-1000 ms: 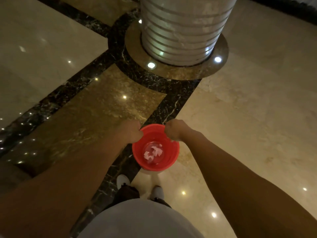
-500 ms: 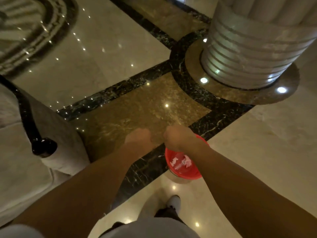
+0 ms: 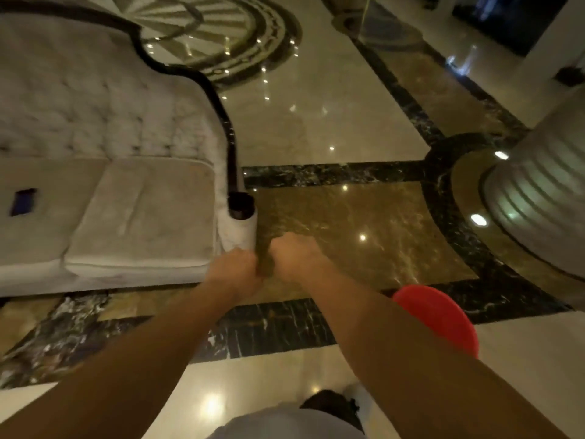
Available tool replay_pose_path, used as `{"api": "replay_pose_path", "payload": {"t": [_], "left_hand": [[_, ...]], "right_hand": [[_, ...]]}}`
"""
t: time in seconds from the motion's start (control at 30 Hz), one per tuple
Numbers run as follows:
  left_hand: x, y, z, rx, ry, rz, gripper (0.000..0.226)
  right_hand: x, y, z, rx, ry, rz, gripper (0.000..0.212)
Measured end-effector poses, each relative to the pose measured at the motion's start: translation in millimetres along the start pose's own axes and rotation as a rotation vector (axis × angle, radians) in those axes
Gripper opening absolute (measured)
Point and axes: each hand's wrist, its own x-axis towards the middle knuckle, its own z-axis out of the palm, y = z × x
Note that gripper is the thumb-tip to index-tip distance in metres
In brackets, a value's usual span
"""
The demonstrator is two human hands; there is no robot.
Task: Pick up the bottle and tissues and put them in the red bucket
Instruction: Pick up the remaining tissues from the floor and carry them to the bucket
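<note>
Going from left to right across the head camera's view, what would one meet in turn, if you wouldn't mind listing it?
Dark blue object on the sofa seat → white tufted sofa → left hand → right hand → red bucket → ribbed column.

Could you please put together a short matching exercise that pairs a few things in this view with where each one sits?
Things:
1. red bucket
2. sofa
3. column
4. left hand

Places:
A. at the right edge, standing on a round base with floor lights
B. on the floor, partly hidden behind the right forearm
C. filling the left side of the view
D. closed in a fist beside the right hand, near the sofa's corner

Pairs: 1-B, 2-C, 3-A, 4-D
</note>
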Motion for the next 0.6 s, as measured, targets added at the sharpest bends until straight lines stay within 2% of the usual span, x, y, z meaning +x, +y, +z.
{"api": "replay_pose_path", "payload": {"t": [0.1, 0.2, 0.27, 0.4, 0.5, 0.6], "left_hand": [[-53, -104, 1, -0.010, 0.011, -0.236, 0.021], [-124, -211, 1, -0.054, -0.020, -0.529, 0.037], [-167, -269, 8, -0.091, -0.017, -0.716, 0.041], [-250, -344, 26, -0.110, -0.082, -0.950, 0.030], [-297, -396, 43, -0.182, -0.147, -1.099, 0.032], [-316, -442, 50, -0.244, -0.163, -1.193, 0.032]], "right_hand": [[29, -97, 5, -0.039, -0.014, -0.126, 0.025], [54, -203, 9, -0.084, -0.043, -0.333, 0.027], [72, -264, 10, -0.118, -0.040, -0.452, 0.026], [98, -374, 22, -0.188, -0.087, -0.663, 0.031], [124, -466, 40, -0.317, -0.144, -0.830, 0.026], [148, -543, 54, -0.344, -0.198, -0.935, 0.022]]}}
